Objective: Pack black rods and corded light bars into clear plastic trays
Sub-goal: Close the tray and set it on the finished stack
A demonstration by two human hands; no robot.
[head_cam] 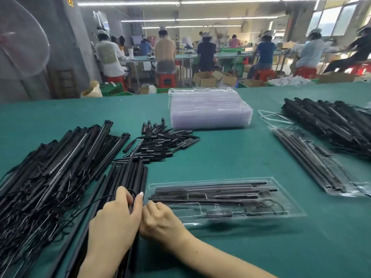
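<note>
Tray sits on table front-centre, part-loaded with rods and one corded bar. Left hand grip pinches a black cord over the rod stack; right hand grip curled, contents unclear. Likely step: picking next piece; next, seat it in a tray slot.

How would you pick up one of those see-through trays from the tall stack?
Probably by the top tray's near long edge on the stack of clear trays, coming from the front with the right hand. That edge faces the person, and the trays are nested, so lift the top one straight up.
</note>
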